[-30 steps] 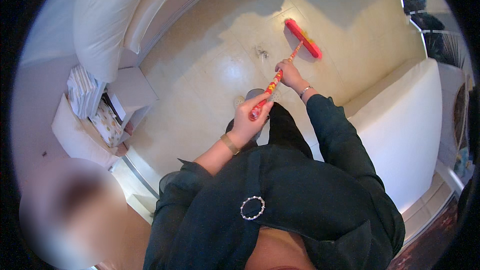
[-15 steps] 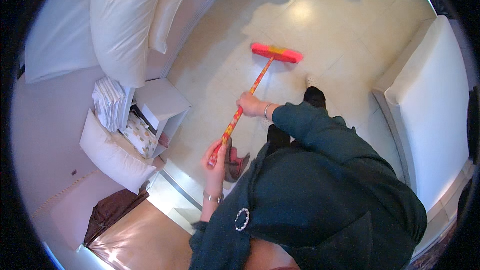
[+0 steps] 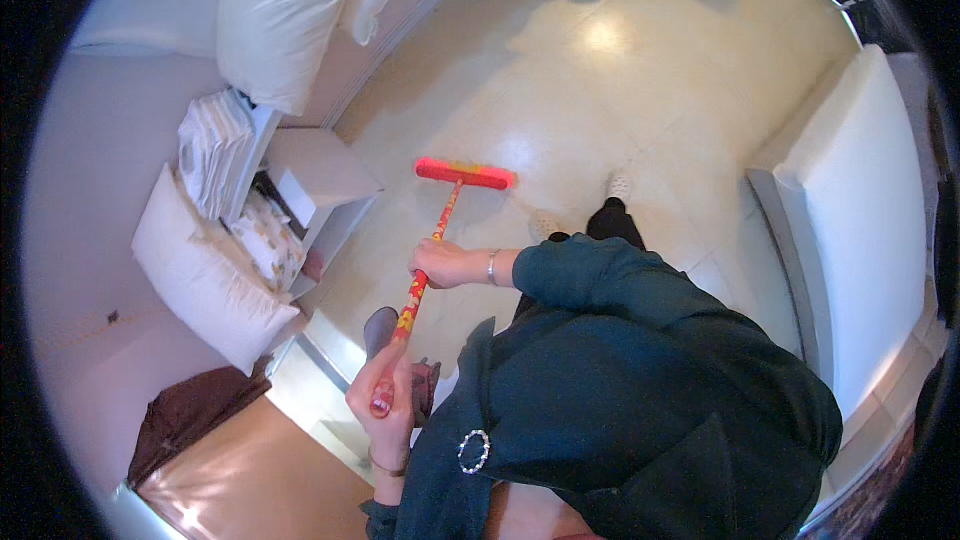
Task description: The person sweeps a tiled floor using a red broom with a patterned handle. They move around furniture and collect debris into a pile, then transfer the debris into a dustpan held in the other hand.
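Observation:
A broom [image 3: 463,176] with a wide red and yellow head has its bristles down on the pale tiled floor, left of my feet. Its red handle, patterned in yellow, slants back toward my body. My right hand [image 3: 438,264] is wrapped around the middle of the handle. Closer to me, my left hand [image 3: 378,392] grips the handle near its top end, which shows between the fingers and thumb. Beneath that hand lies dark reddish footwear [image 3: 425,388], partly hidden by my arm and coat, with a grey sole-like shape [image 3: 379,330] beside it.
On the left, a white open nightstand [image 3: 320,165] stands beside folded white cloths [image 3: 213,145] and a white pillow [image 3: 205,275]. A large white pillow [image 3: 285,20] lies farther back. To the right is a white mattress [image 3: 850,230]. A brown panel [image 3: 255,475] occupies the lower left.
The broom head has swept left and nearer to me. Both hands have moved left and down with the handle, still gripping it. My foot shows more fully.

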{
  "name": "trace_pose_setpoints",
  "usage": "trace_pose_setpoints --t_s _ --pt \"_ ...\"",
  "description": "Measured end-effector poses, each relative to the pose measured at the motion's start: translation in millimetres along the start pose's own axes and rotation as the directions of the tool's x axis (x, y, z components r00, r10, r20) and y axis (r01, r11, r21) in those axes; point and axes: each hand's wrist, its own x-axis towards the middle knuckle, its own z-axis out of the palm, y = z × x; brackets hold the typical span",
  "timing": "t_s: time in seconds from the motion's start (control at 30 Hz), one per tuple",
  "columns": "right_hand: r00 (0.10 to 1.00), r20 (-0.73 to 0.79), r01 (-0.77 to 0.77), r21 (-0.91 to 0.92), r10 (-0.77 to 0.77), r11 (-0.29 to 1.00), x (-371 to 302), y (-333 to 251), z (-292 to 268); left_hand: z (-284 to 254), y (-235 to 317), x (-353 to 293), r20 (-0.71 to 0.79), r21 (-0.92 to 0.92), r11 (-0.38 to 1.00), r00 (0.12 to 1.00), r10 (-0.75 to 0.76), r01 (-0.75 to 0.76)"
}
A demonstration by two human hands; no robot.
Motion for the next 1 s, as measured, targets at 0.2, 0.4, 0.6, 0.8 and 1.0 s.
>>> trace_pose_setpoints --t_s 0.2,0.4,0.6,0.8,1.0 --pt "0.933 -0.072 -0.359 -0.279 0.354 0.890 -64 62 -90 59 -26 45 0.211 -0.275 0.962 0.975 0.065 -0.005" --pt "0.764 -0.374 -0.624 -0.220 0.526 0.750 -178 168 -137 185 -32 94 0.432 -0.309 0.942 0.863 0.262 -0.132" --pt "0.810 -0.467 -0.435 -0.073 0.354 0.898 -159 186 -69 165 -2 97 0.489 -0.232 0.929 0.791 0.368 -0.288" --pt "0.882 -0.426 -0.154 0.145 0.202 0.977 -87 118 -89 123 76 104 0.457 -0.011 0.952 0.845 0.278 -0.307" --pt "0.822 -0.523 -0.159 0.169 0.225 0.973 -133 87 -188 145 186 96 0.521 0.068 0.902 0.786 0.333 -0.427"
